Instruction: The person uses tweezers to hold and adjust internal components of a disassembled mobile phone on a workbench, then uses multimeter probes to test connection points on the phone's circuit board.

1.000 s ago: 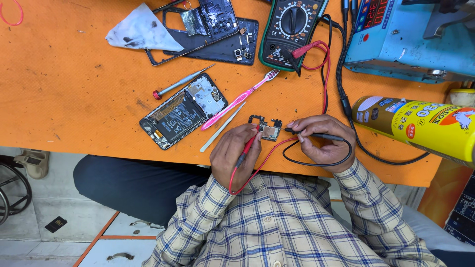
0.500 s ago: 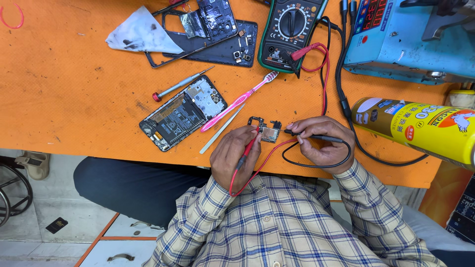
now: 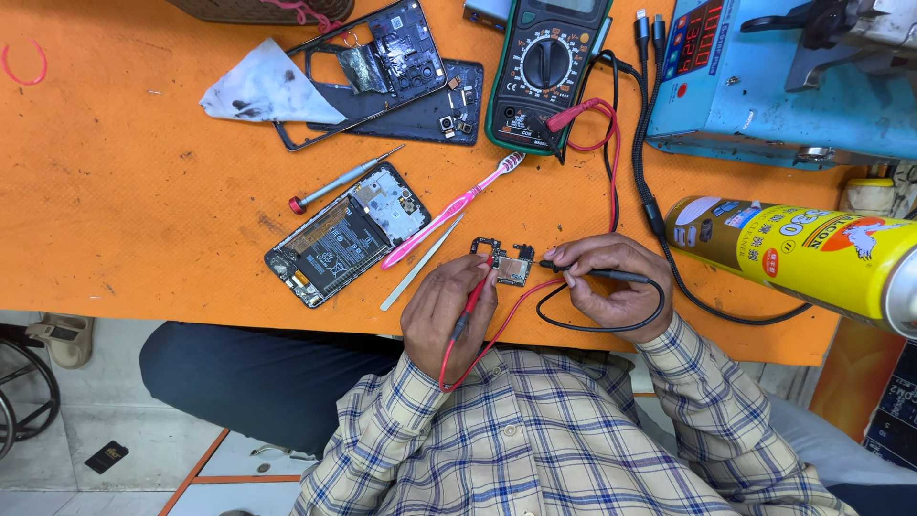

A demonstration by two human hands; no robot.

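On the near edge of the orange desk [image 3: 124, 191], a small circuit board [image 3: 508, 263] lies flat between the person's two hands. The left hand [image 3: 449, 311] has its grip pinched on a red probe [image 3: 475, 296], whose tip meets the board's left part; a red lead [image 3: 478, 349] loops down from it over the checked sleeve. The right hand [image 3: 611, 287] has its grip pinched on a black probe [image 3: 592, 274], held nearly level, its tip pointing at the board's right edge; whether that tip touches the board cannot be told. A black lead [image 3: 597, 327] curls under this hand.

Just left of the board lie a thin metal tweezer [image 3: 420, 277] and a pink toothbrush [image 3: 454, 208], both slanted, the toothbrush's bristles toward the far side. Beside them rests an opened phone [image 3: 344, 234] with its battery and inner parts showing, and a small screwdriver [image 3: 339, 182] with a red end lies just beyond it. Farther back sit a black phone frame [image 3: 382, 62], partly over a dark back cover [image 3: 458, 105], and a soiled white cloth [image 3: 263, 91]. A green-edged multimeter [image 3: 544, 67] stands at the far middle, with red and black leads plugged in. To the right are a blue power supply unit [image 3: 764, 86] and a yellow spray can [image 3: 802, 258] lying on its side near the right hand.
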